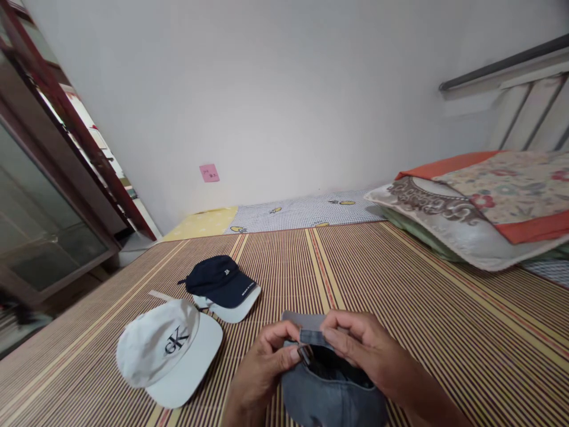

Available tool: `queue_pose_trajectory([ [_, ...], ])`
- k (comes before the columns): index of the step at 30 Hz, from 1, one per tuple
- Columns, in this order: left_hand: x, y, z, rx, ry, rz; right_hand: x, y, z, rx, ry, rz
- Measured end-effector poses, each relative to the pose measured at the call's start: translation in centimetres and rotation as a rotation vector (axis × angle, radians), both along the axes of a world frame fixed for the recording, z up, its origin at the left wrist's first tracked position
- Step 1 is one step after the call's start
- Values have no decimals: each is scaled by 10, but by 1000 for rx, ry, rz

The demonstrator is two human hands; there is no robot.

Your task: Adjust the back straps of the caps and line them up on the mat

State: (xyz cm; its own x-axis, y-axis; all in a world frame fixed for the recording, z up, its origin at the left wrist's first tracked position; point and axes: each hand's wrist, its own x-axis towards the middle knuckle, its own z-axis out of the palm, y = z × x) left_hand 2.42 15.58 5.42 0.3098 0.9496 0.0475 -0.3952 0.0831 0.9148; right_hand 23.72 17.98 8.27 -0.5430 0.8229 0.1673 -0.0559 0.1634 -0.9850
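Your right grip (pixel 367 347) hides part of the gray cap (pixel 322 394); beyond your left grip (pixel 269 359), the pink note (pixel 209 172) bears illegible writing.

1. The gray cap (pixel 335 400) sits between the left hand (pixel 267 365) and right hand (pixel 367 347), both gripping its strap (pixel 313 337).
2. White cap (pixel 151 347): left of the gray cap.
3. Navy cap (pixel 217 281): beyond the gray cap, leftward.

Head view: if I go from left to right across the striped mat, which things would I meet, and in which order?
White cap, dark blue cap, left hand, grey cap, right hand, white pillow.
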Motion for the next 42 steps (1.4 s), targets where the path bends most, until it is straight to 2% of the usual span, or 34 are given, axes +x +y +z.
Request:
queue_pose_trajectory([
  [7,3,0,7,73,-88,-63,-1,1,-2,-32,-35,53],
  [16,4,0,5,43,-165,-53,-7,3,-11,-67,-49,79],
  [27,9,4,-6,13,-201,-45,-6,5,-11,72,-134,63],
  [34,12,2,-4,-17,-265,-73,-3,8,-9,99,-73,23],
  [42,14,5,-8,-13,-321,-115,-1,8,-10,91,-58,54],
])
